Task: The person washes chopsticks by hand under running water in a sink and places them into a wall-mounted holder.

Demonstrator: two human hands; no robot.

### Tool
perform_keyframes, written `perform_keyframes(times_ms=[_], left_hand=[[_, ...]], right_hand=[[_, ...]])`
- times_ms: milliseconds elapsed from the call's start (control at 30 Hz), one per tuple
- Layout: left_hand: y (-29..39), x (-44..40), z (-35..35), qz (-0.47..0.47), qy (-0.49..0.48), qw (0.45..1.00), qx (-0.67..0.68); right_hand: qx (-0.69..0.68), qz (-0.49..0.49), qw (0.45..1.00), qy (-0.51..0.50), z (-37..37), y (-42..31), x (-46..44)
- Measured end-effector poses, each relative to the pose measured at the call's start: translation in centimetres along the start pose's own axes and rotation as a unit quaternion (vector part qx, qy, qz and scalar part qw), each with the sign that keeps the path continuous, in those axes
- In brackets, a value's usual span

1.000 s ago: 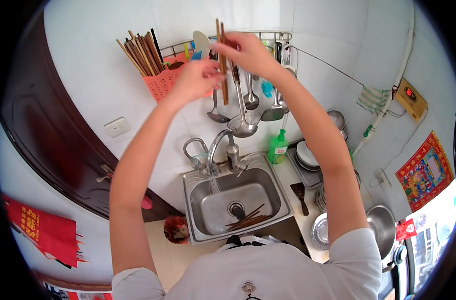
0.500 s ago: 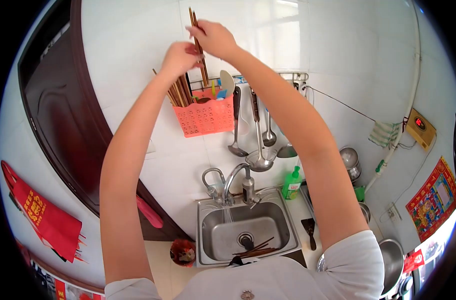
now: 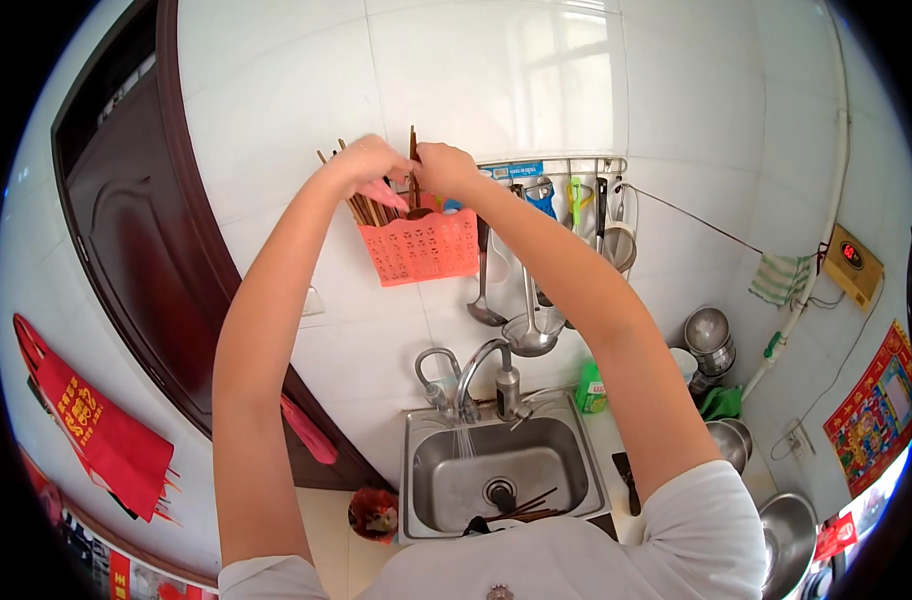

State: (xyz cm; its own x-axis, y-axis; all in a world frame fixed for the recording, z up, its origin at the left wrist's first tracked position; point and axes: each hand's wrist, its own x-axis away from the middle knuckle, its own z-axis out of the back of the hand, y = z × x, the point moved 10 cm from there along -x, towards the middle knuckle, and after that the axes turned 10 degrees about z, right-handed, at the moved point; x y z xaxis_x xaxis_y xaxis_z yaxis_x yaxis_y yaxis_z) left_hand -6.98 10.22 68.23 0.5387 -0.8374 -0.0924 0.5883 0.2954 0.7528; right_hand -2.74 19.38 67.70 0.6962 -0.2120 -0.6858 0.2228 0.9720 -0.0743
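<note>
Chopsticks (image 3: 414, 145) came down to the coral basket (image 3: 421, 252); my right hand (image 3: 446, 168) has them pinched, can't tell about my left hand (image 3: 369, 165). Crowded utensils could snag the tips.

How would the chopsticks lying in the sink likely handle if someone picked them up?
The chopsticks look straight and slender, so each is probably stiff and light. Water runs into the same sink, so they may be wet and slippery. They lie loosely together, so nudging one would likely shift its neighbours.
</note>
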Motion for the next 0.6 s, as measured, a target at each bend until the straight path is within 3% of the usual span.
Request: perform_keyframes(times_ms=[100,200,233,300,400,500,600], left_hand=[[2.6,0.9,3.2,-0.156,0.195,0.962,-0.114],[4.7,4.5,1.5,-0.351,0.336,0.840,-0.241],[3.8,3.6,0.6,-0.238,0.286,0.886,-0.278],[2.4,2.5,-0.5,-0.284,0.289,0.875,-0.265],[1.9,3.4,-1.6,-0.337,0.312,0.850,-0.257],[1.6,5.2,-2.5,-0.360,0.354,0.829,-0.241],[2.1,7.9,-3.4,-0.401,0.406,0.780,-0.257]], right_hand=[[-0.087,0.022,0.991,-0.098,-3.4,-0.5,0.0],[-0.106,0.033,0.991,-0.075,-3.8,-1.2,0.1],[-0.096,0.046,0.990,-0.096,-4.0,-1.7,0.4],[-0.075,0.071,0.985,-0.136,-4.3,-2.5,1.1],[-0.125,0.083,0.988,-0.047,-3.3,-2.6,1.7],[-0.093,0.012,0.995,-0.025,-1.6,-2.6,3.5],[-0.018,0.107,0.977,0.184,2.2,-4.8,6.2]])
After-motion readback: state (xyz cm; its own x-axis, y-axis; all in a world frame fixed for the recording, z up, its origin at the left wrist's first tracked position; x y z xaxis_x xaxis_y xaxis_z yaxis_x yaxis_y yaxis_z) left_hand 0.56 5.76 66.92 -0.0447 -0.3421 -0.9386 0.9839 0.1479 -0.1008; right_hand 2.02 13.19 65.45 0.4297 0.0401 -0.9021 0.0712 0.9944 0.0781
